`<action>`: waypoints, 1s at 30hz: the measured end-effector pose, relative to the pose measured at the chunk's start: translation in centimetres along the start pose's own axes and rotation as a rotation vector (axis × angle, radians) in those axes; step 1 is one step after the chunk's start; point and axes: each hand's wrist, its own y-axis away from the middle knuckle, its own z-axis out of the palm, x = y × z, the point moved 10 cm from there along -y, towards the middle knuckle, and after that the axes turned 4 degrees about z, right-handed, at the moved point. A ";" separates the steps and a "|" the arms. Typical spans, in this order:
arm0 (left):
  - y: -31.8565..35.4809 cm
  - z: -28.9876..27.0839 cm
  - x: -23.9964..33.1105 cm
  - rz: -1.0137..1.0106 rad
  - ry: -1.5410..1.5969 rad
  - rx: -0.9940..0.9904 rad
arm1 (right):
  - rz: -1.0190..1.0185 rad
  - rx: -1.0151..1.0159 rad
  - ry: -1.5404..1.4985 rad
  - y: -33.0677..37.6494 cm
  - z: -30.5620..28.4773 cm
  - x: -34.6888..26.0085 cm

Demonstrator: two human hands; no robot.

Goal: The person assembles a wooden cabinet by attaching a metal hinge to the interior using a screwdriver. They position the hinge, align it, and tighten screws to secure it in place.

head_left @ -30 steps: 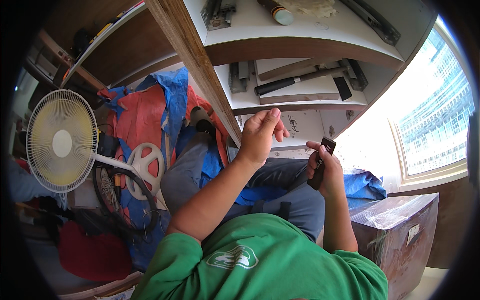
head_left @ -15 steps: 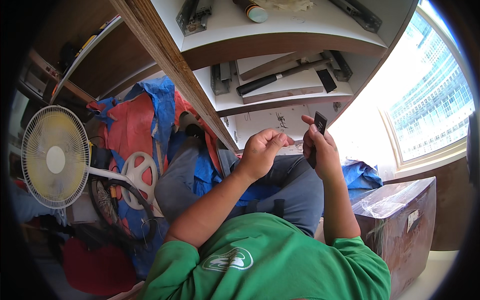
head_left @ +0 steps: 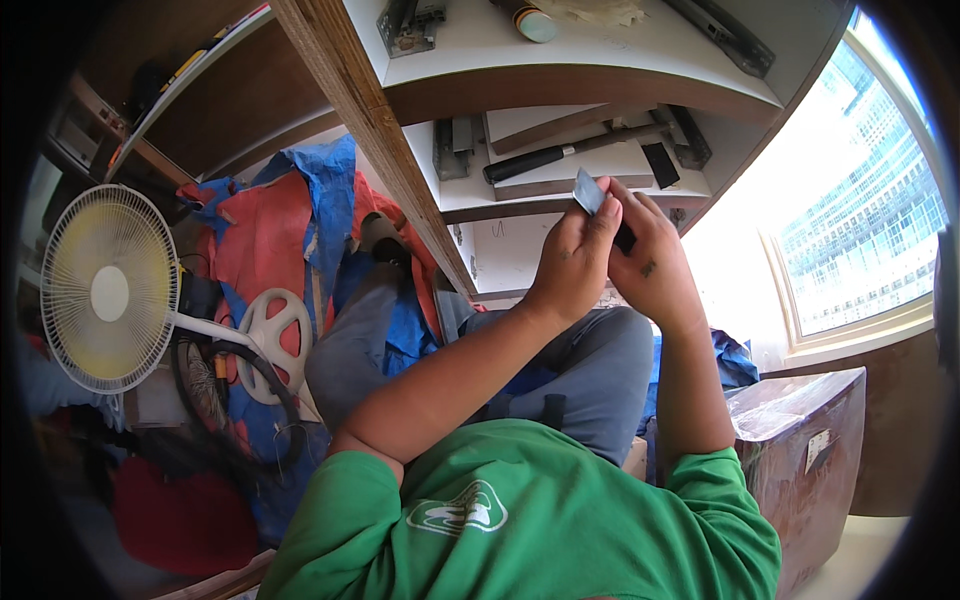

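Head view, looking down over a person in a green shirt (head_left: 520, 510), seated with grey-trousered legs (head_left: 590, 370) stretched out toward a shelf unit.

Both hands raised together in front of the shelves, at about 1 o'clock from picture centre. Left hand (head_left: 572, 262) and right hand (head_left: 650, 262) touch each other, fingers meeting at the top. Between them, a small flat dark piece (head_left: 590, 192), its upper end sticking out above the fingertips, tilted. Both hands closed on it: left fingers press it from the left, right hand wraps the lower part. What lies lower inside the grip cannot be told.

Behind the hands, at 12 o'clock, a white shelf (head_left: 560, 195) carries a hammer (head_left: 560, 155) with a black grip lying across it, plus flat boards. A higher shelf (head_left: 560, 60) holds metal hardware (head_left: 410, 20).

At 9 o'clock, a white standing fan (head_left: 110, 290). Between fan and legs, blue and orange tarpaulin (head_left: 280, 230) in a heap, with a white wheel-shaped part (head_left: 272, 335) on it.

At 4 o'clock, a brown box wrapped in clear film (head_left: 800, 440). At 3 o'clock, a bright window (head_left: 860, 240).
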 end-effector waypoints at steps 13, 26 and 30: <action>-7.4 4.3 -0.5 -0.071 0.070 0.072 | -0.049 0.129 0.226 -4.1 -7.4 1.6; -8.3 3.4 -0.5 0.012 0.139 0.076 | 0.053 0.146 0.127 -3.3 -7.5 3.3; -7.9 2.7 -1.0 -0.049 0.288 0.116 | 0.100 0.174 0.093 -1.9 -7.2 3.8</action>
